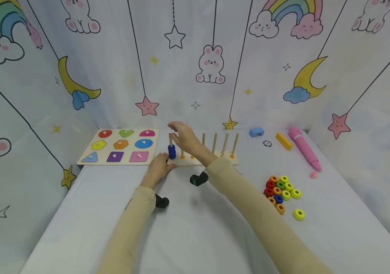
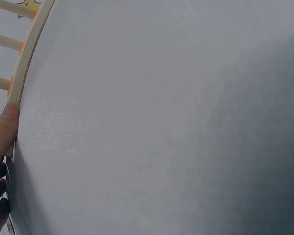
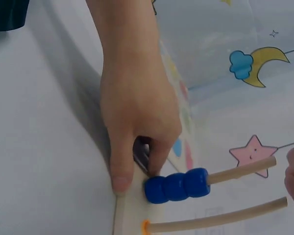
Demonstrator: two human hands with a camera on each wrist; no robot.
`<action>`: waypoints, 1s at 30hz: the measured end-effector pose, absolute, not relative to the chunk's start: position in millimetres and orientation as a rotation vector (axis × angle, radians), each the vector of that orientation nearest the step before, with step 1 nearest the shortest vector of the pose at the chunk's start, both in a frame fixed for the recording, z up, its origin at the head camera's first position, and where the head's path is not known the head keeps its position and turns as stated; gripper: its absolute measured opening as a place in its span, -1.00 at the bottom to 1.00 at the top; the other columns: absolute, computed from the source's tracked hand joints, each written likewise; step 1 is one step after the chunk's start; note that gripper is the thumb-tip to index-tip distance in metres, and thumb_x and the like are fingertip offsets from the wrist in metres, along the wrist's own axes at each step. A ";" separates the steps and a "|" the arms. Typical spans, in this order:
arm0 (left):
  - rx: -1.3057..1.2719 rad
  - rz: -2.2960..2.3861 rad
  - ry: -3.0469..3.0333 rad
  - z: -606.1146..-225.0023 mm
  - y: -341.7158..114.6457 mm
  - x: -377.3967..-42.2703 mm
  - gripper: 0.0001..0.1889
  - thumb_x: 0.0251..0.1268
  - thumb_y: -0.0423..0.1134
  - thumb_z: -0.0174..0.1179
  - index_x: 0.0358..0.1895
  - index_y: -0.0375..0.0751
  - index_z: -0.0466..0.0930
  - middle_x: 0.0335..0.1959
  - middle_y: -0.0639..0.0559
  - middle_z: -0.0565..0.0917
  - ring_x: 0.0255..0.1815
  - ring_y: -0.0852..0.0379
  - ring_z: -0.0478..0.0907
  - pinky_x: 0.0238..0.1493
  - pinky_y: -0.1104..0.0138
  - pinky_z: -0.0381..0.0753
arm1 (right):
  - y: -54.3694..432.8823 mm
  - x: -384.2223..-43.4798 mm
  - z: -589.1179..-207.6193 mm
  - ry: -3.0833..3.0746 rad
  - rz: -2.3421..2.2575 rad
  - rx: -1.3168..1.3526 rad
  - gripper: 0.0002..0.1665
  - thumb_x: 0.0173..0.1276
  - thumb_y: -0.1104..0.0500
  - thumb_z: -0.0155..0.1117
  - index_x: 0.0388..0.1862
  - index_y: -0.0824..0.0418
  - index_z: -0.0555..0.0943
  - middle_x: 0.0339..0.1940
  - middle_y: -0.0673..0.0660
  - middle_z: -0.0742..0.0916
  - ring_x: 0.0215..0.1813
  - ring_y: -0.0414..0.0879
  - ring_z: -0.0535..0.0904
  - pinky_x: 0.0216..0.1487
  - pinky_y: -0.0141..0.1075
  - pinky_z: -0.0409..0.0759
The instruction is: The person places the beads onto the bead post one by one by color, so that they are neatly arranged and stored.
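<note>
- While the left hand [image 1: 158, 167] pinches the left end of the wooden peg board [image 1: 188, 162], thumb against the near edge, the right hand [image 1: 187, 139] hovers at the top of the leftmost peg [image 3: 242, 170], thumb and fingers apart; no ring shows between them (the right wrist view catches only its edge).
- Threading rings onto that peg looks like the step in hand, with the board steadied against sliding.
- If more rings are wanted, the next move would call for the right hand to go to the loose rings [image 1: 275, 192] on the right of the desk [image 1: 181, 236], pick one and line its hole up with a peg.
- Three blue rings [image 1: 172, 152] sit stacked low on the leftmost peg, touching; the right-hand pegs [image 1: 225, 144] carry none.
- Red, orange, yellow, green and blue are mixed in the loose cluster, one yellow ring [image 1: 298, 217] lying apart.
- Left of the peg board, the shape board [image 1: 110, 147] holds nine knobbed pieces [image 1: 140, 144] in three rows.
</note>
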State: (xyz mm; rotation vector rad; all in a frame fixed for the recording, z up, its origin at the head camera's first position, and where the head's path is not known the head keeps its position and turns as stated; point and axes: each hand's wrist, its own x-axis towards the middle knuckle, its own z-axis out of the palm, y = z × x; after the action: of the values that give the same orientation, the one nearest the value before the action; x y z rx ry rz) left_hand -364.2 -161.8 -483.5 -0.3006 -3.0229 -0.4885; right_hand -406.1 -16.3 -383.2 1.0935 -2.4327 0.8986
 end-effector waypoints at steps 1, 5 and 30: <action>-0.306 -0.492 -3.022 -482.5 -162.0 -364.7 -0.30 0.28 0.02 0.19 0.25 -0.55 0.34 0.26 -0.38 0.39 0.33 -0.26 0.24 0.35 0.03 0.21 | -14.4 -404.9 -383.2 -2.409 0.902 1.096 -0.64 0.33 0.36 0.18 0.10 0.39 0.48 0.04 0.23 0.62 0.07 -0.01 0.56 0.08 -0.49 0.49; -0.310 -0.510 -3.016 -477.7 -162.7 -365.3 -0.27 0.28 0.05 0.18 0.27 -0.53 0.31 0.27 -0.39 0.37 0.33 -0.27 0.24 0.35 0.02 0.22 | -0.8 -395.2 -389.0 -2.307 0.894 1.156 -0.68 0.30 0.40 0.19 0.04 0.39 0.51 -0.03 0.21 0.64 0.00 -0.03 0.58 0.04 -0.51 0.50; -0.310 -0.550 -3.033 -480.9 -162.6 -359.1 -0.25 0.31 0.04 0.15 0.30 -0.55 0.24 0.30 -0.43 0.30 0.36 -0.31 0.17 0.37 -0.01 0.15 | 234.1 -296.8 -458.0 -2.464 1.032 0.865 -0.68 0.17 0.46 0.30 -0.08 0.30 0.58 -0.18 0.09 0.70 -0.13 -0.06 0.64 -0.12 -0.32 0.65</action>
State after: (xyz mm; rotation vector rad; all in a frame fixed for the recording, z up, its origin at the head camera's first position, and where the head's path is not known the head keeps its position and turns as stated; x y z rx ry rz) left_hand -359.1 -162.6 -480.9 -0.3104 -3.0333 -0.5500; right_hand -296.8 234.1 -458.0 0.8651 -2.4638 1.0322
